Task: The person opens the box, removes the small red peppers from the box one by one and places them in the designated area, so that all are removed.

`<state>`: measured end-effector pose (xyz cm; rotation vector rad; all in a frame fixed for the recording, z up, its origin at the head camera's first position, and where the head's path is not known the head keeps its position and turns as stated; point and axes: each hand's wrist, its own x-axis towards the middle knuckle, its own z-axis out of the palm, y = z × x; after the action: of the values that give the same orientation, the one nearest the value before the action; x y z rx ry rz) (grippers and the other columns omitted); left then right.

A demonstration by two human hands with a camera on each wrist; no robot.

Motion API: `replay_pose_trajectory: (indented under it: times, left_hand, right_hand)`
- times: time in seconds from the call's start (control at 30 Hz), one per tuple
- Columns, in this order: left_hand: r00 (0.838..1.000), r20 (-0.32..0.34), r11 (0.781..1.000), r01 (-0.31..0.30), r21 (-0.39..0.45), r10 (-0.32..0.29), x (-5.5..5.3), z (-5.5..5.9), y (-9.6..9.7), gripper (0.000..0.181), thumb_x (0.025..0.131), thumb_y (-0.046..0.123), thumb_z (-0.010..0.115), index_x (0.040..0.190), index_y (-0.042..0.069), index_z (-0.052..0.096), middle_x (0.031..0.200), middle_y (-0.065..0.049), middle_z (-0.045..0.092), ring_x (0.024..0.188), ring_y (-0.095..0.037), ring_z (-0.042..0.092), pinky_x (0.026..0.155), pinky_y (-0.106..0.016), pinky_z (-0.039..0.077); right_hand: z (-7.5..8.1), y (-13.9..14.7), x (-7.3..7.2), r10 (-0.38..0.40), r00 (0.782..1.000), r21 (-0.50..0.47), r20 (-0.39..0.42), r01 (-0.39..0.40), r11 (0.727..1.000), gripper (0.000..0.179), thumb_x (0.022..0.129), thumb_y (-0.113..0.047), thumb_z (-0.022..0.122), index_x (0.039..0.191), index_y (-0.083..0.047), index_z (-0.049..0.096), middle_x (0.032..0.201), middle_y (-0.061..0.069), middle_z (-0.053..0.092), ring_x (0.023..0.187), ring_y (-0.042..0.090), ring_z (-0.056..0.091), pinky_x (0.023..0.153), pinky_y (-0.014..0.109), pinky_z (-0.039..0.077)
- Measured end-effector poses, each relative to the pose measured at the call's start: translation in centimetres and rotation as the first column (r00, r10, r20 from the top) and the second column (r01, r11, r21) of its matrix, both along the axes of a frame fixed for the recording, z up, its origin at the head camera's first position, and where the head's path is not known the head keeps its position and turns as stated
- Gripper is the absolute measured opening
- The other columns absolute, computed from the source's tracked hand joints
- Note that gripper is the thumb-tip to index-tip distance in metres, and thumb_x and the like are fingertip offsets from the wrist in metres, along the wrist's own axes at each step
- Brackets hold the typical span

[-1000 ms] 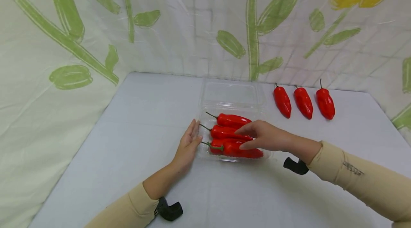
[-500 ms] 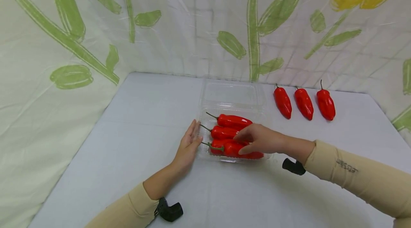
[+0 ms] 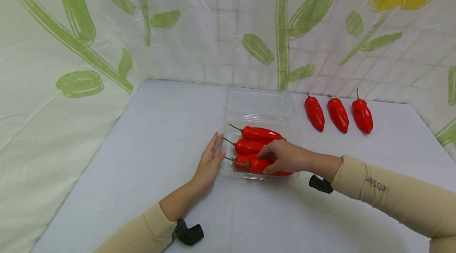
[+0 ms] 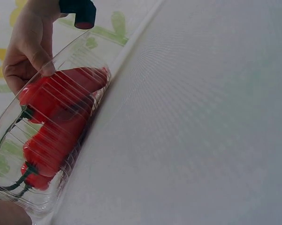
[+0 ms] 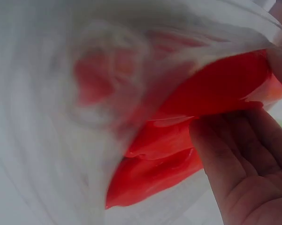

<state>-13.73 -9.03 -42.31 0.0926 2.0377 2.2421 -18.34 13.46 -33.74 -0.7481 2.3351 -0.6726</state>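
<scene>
A clear plastic clamshell container (image 3: 246,177) holds several red peppers with green stems. My right hand (image 3: 286,156) reaches in from the right and grips the front red pepper (image 3: 259,164), which lies over another at the near side. In the right wrist view this pepper (image 5: 220,84) sits between thumb and fingers. Behind it lie a middle pepper (image 3: 246,146) and a back pepper (image 3: 261,134), stems to the left. My left hand (image 3: 208,164) rests against the container's left wall, fingers straight and thumb at the near corner.
The container's lid (image 3: 258,104) lies folded back toward the wall. On the right at the table's far edge are three more red peppers, a left one (image 3: 314,113), a middle one (image 3: 338,115) and a right one (image 3: 362,116). A flowered sheet (image 3: 199,39) hangs behind.
My right hand has come down and slightly left onto the front pepper, and its fingers have drawn in around it. The left hand stays against the container.
</scene>
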Motion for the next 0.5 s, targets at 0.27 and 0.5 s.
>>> replay_pose_trajectory:
  times: [0.27, 0.5]
  left_hand:
    - [1.0, -0.007, 1.0, 0.002, 0.009, -0.002, -0.05, 0.04, 0.09, 0.061, 0.096, -0.001, 0.036, 0.148, -0.002, 0.005, 0.156, -0.017, 0.012, 0.145, -0.028, 0.007, 0.117, -0.044, 0.01]
    - [1.0, -0.01, 1.0, 0.001, 0.019, -0.001, -0.1, -0.06, 0.04, 0.062, 0.095, -0.002, 0.036, 0.148, -0.002, 0.004, 0.156, -0.017, 0.012, 0.145, -0.028, 0.007, 0.117, -0.044, 0.01]
  right_hand:
    - [0.01, 0.09, -0.09, 0.009, 1.0, 0.024, -0.022, -0.009, 1.0, 0.043, 0.074, -0.02, 0.078, 0.114, -0.008, 0.067, 0.102, 0.001, 0.068, 0.099, 0.017, 0.055, 0.074, 0.028, 0.057]
    - [-0.19, 0.16, -0.05, 0.012, 1.0, 0.035, -0.024, -0.011, 0.999, 0.043, 0.073, -0.02, 0.079, 0.113, -0.009, 0.067, 0.099, 0.0, 0.066, 0.097, 0.016, 0.054, 0.072, 0.027, 0.056]
